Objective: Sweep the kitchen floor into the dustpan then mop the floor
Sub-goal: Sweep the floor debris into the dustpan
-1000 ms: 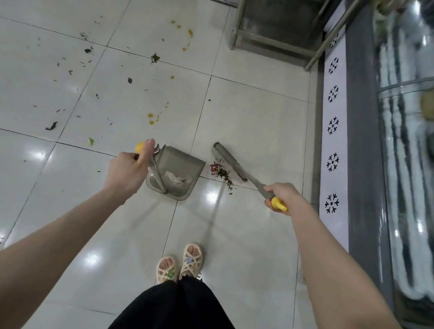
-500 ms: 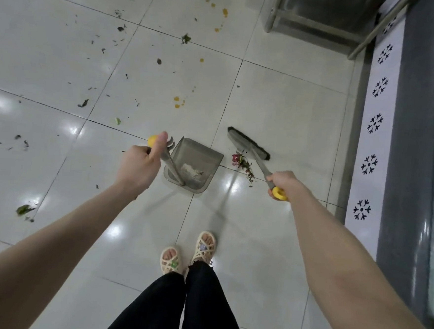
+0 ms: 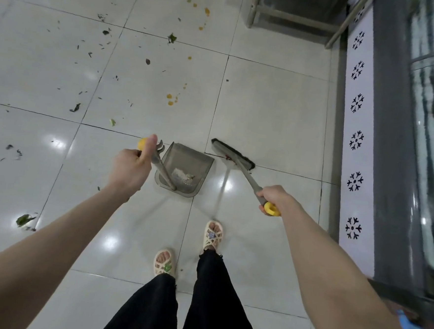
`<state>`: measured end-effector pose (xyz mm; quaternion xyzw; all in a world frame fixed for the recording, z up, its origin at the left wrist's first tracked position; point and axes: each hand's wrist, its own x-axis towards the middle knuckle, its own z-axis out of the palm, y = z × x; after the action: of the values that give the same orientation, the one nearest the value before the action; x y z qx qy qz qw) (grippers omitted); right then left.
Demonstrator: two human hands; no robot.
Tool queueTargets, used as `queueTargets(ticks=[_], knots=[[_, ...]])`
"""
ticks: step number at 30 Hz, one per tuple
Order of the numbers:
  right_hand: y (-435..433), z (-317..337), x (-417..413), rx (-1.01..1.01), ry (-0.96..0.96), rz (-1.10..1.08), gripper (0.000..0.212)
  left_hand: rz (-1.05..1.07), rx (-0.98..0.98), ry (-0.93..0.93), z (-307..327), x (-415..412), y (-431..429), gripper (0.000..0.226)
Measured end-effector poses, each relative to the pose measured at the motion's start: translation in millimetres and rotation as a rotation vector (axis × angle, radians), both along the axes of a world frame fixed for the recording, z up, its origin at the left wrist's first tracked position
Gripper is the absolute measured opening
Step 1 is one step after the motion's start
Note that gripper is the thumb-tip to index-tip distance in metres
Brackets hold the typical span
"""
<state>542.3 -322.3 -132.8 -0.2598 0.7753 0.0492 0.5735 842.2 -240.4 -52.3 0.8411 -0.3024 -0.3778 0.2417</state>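
My left hand [image 3: 131,167] grips the yellow-tipped handle of a grey translucent dustpan [image 3: 184,169] that rests on the white tiled floor [image 3: 266,111]. A little pale debris lies inside the pan. My right hand [image 3: 272,197] is closed around the grey, yellow-ended handle of a broom [image 3: 233,155]. Its dark bristle head sits on the floor just right of the pan's open edge, with a small reddish scrap at the bristles. Green leaf bits [image 3: 76,107] and orange spots [image 3: 170,99] are scattered over the tiles to the left and ahead.
A cabinet front with a white snowflake-patterned strip [image 3: 357,140] runs along the right. Metal table legs [image 3: 255,10] stand at the top. My sandalled feet [image 3: 212,234] are right behind the pan. A larger leaf [image 3: 24,219] lies at the far left.
The broom head has swept left toward the dustpan mouth, and the pile of reddish debris that lay beside it is now mostly hidden under the bristles. The view has shifted rightward.
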Motion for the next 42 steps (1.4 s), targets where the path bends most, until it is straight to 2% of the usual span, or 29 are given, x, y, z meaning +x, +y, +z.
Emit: queueTargets(ticks=[7, 13, 16, 22, 26, 32, 35, 42], knots=[[83.8, 19.6, 22.5, -0.033, -0.028, -0.068, 0.009, -0.044, -0.014, 0.024, 5.0, 26.5, 63.0, 0.07], [131.3, 42.2, 20.8, -0.142, -0.039, -0.19, 0.011, -0.11, -0.022, 0.028, 13.4, 38.4, 96.8, 0.071], [141.4, 45.1, 17.9, -0.169, -0.04, -0.267, 0.009, -0.113, -0.028, 0.028, 13.9, 40.0, 103.5, 0.071], [139.9, 34.3, 17.9, -0.214, -0.021, -0.387, 0.02, -0.081, -0.036, 0.022, 9.0, 39.6, 112.9, 0.067], [137.1, 15.9, 16.3, -0.2, -0.031, -0.46, 0.013, -0.081, -0.039, 0.004, 3.3, 34.7, 114.8, 0.067], [157.8, -0.6, 38.3, -0.101, -0.053, -0.386, 0.016, -0.099, -0.032, -0.001, -2.7, 29.5, 114.9, 0.068], [169.7, 13.9, 44.3, -0.068, -0.084, -0.346, 0.004, -0.103, -0.017, -0.002, -2.0, 29.2, 116.8, 0.069], [158.9, 50.3, 20.2, -0.155, -0.067, -0.33, 0.008, -0.108, -0.02, 0.034, 6.0, 38.6, 117.5, 0.071]])
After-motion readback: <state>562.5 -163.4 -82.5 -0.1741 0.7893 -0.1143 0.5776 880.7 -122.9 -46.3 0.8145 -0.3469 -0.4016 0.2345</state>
